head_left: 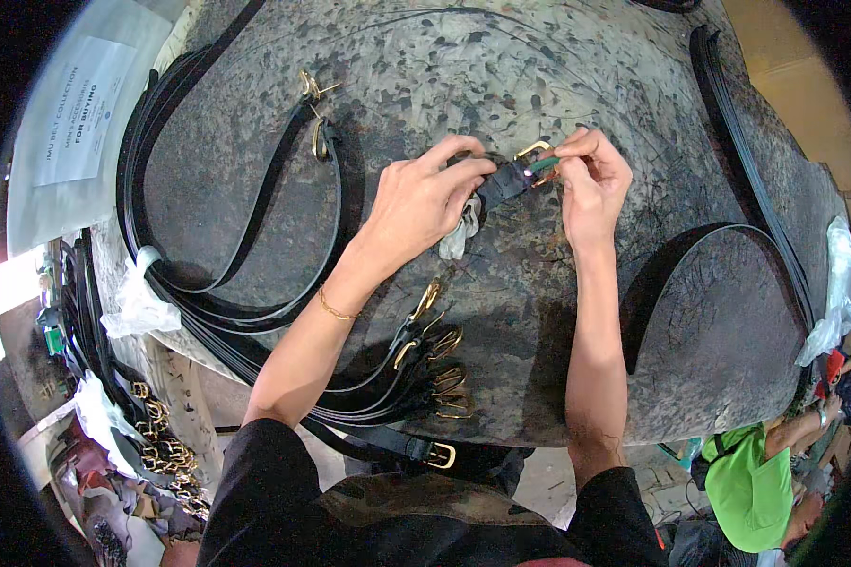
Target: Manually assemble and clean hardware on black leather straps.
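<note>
Over the middle of the worktable my left hand (416, 194) is closed on the black strap end of a belt (509, 183). A gold-coloured buckle (533, 149) sits at that end. My right hand (591, 184) pinches at the buckle, thumb against forefinger, on a small green piece (544, 164) whose kind I cannot make out. A crumpled whitish scrap (457, 234) hangs below my left fingers. Left of my hands, a looped black belt (276, 180) lies with its gold buckle (319, 139) at the top.
Black belts in a bundle, their gold buckles (449, 380) near the table's front edge, lie by my left forearm. More straps (733, 123) run along the right, with clear plastic (834, 293) around them. Buckled belts (156, 416) hang at left. A person in a green top (747, 491) is at lower right.
</note>
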Demonstrator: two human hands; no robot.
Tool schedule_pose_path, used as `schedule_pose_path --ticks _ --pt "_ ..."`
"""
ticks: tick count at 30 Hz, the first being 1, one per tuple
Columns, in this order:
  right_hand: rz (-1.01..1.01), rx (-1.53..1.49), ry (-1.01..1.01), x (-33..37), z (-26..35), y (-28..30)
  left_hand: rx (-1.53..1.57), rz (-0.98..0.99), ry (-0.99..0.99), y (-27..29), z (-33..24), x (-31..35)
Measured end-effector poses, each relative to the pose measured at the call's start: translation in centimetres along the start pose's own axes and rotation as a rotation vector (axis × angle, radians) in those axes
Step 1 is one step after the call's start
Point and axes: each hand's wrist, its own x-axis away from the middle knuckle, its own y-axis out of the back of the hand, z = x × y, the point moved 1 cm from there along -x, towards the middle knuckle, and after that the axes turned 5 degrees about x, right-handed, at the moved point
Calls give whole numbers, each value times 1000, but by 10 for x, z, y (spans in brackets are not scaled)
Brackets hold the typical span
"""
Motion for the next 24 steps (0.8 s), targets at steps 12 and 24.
schedule_pose_path --ticks 12,24 --pt "100 389 61 6 4 -14 55 -90 -67 -1 7 3" --pt "137 468 80 5 10 -19 54 -88 -62 -1 8 4"
